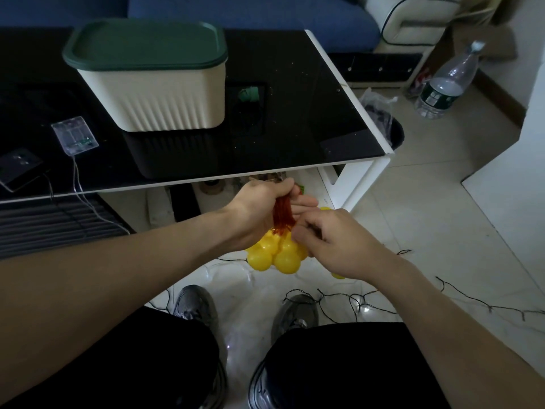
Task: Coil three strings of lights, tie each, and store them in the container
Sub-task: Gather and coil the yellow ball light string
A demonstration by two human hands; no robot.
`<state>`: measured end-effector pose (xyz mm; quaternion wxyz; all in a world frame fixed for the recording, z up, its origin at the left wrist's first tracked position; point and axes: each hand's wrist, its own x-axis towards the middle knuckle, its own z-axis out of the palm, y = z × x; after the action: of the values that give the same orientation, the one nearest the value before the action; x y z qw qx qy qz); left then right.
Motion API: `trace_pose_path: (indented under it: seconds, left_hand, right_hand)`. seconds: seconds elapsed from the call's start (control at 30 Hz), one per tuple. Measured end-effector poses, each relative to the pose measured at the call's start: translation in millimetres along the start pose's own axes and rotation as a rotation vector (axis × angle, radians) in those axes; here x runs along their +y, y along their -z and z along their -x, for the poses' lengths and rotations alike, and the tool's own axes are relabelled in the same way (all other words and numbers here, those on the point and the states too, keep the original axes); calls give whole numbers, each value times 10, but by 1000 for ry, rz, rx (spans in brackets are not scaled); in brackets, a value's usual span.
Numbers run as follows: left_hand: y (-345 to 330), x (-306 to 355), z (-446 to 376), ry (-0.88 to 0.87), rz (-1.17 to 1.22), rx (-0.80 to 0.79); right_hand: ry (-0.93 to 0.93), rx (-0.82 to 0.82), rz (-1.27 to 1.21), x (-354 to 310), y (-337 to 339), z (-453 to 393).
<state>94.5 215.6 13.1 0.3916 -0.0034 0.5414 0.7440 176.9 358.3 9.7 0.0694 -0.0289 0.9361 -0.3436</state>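
Tying stage, likely: left hand (259, 208) gripping gathered orange wires (283, 215) above yellow bulbs (274, 255), right hand (324, 240) pinching beside; next, cinching.

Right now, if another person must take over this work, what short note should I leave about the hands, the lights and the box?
Left hand: grips the gathered orange wire of the yellow ball lights, held above the floor.
Right hand: fingers curled at the wire bundle; what they pinch is hidden.
Container: on the black table, green lid closed.
Clear battery box: on the table, its wire hanging over the edge.
Dark-wired string: lies loose on the floor.
Done: yellow string gathered. Left: tie it, coil and tie the others, open the container, store all.
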Motion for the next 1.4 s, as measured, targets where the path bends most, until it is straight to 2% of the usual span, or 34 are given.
trace_pose_path:
  seconds: [0.1, 0.27, 0.33, 0.47, 0.5, 0.6, 0.7, 0.77, 0.83, 1.0, 1.13, 1.27, 1.4]
  left_hand:
    - [-9, -48, 15, -65, -189, -25]
    - [-19, -134, 21, -154, -826, -24]
    - [-26, -140, 5, -160, -909, -24]
    - [-25, -125, 10, -90, -865, -110]
    - [-13, -132, 8, -68, -883, -126]
    - [7, -148, 0, -33, -970, -149]
    - [42, -117, 8, -10, -1012, -184]
    - [73, -75, 15, -24, -1025, -174]
    - [103, -30, 9, -59, -1049, -142]
    - [84, 20, 14, -119, -1098, -176]
    - [136, 22, 25, -42, -1124, -255]
    - [160, 32, 68, 69, -810, -400]
    - [111, 78, 67, 129, -581, -440]
  right_hand:
    - [-33, -41, 12, -20, 32, 17]
    - [-172, -33, -117, -52, 59, 39]
    - [-203, 3, -156, -93, 26, 44]
    - [-283, 187, -264, -138, 12, 21]
    - [-298, 190, -266, -118, 43, 3]
    - [-281, -27, -203, -37, 152, -29]
    - [-255, -278, 22, 103, 229, -14]
    - [-268, -373, 120, 256, 290, -13]
    - [-289, -396, 84, 370, 355, -4]
    - [-232, -239, -58, 398, 442, 10]
    - [-130, -108, -243, 318, 465, 43]
    - [-87, -76, -325, 245, 413, 15]
    - [-120, -94, -304, 272, 373, 9]
